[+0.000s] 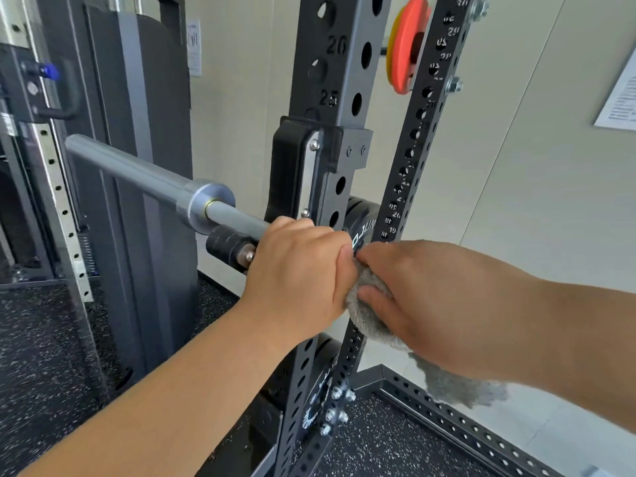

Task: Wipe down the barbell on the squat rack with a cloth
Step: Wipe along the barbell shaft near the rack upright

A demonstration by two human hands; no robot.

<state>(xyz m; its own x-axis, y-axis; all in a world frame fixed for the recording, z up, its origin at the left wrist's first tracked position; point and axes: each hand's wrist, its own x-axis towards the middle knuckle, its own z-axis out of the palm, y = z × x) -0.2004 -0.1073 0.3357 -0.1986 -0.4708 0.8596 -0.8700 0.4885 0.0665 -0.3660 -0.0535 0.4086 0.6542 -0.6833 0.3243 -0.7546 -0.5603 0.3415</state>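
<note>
A grey steel barbell [144,177] rests in the black hook of the squat rack [292,173], its sleeve pointing to the upper left. My left hand [299,270] is closed around the bar shaft just right of the collar. Right beside it, touching its knuckles, my right hand [413,290] grips a fluffy grey cloth [364,315] bunched around the bar. The loose end of the cloth [461,387] hangs below my right forearm. The bar under both hands is hidden.
Black perforated rack uprights [347,63] stand right behind my hands. An orange plate [409,46] hangs high on a peg; black plates [364,218] sit behind and below. A dark machine [137,132] stands at left. The floor is speckled rubber [41,339].
</note>
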